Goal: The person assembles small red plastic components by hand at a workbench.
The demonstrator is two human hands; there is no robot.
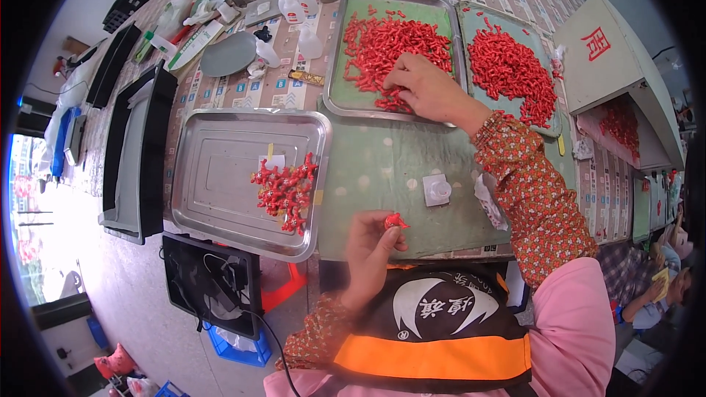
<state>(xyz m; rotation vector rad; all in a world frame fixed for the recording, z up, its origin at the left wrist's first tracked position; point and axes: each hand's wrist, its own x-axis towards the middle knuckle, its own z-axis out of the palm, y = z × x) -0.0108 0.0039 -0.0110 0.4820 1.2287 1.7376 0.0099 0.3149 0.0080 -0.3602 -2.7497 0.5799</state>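
Observation:
My left hand [370, 248] is closed near the front edge of the worktable, pinching a small red figure-like piece [396, 221] between thumb and fingers. My right hand [430, 90] reaches across to a metal tray [332, 66] with a green lining. Its fingers are curled together at the near side of a heap of small red pieces [401, 38] in that tray; whatever they grip is hidden. Left of my left hand, a second metal tray [209, 176] holds a cluster of larger red pieces [285, 191], which look like assembled figures.
Another heap of red pieces [511, 73] lies on a green tray at the far right, beside a white box [614, 51]. A small white square holder [436, 190] and crumpled tissue [489, 200] sit on the green mat. White bottles [292, 7] and a black bin [136, 154] stand leftward.

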